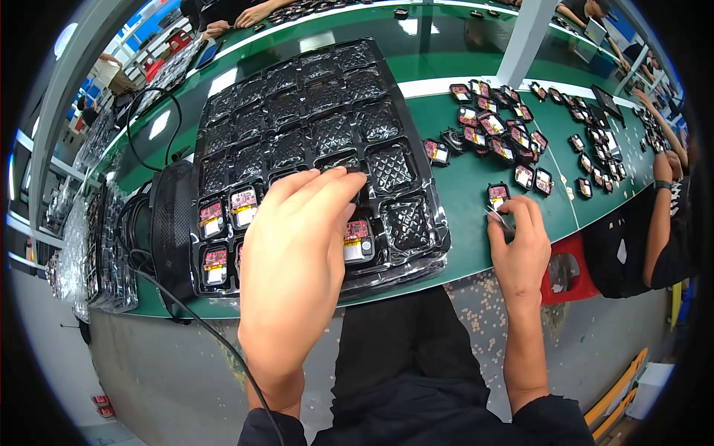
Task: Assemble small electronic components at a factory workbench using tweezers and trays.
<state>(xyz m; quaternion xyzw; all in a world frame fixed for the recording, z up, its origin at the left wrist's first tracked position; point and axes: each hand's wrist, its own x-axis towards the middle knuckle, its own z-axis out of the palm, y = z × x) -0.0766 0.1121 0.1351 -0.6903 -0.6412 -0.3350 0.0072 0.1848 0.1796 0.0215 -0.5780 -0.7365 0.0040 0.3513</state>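
My left hand [294, 253] reaches over a black plastic tray [444, 236] divided into pockets. Its fingers are curled together at a pocket in the middle, and whatever they hold is hidden beneath them. Small black cases with red circuit boards and white parts sit in the tray's near pockets, such as one case [215, 264] at the near left and another [358, 242] just right of my hand. On the green table right of the tray, my right hand [522, 241] is closed on thin metal tweezers [499, 215]. Their tips are at a single case [497, 195].
Loose cases lie in a cluster [491, 125] beyond my right hand, with more farther right. A black cable [186, 308] runs past the tray's left side by a black mesh object [172, 223]. A white post [524, 44] rises behind. A co-worker's arm [660, 215] is at right.
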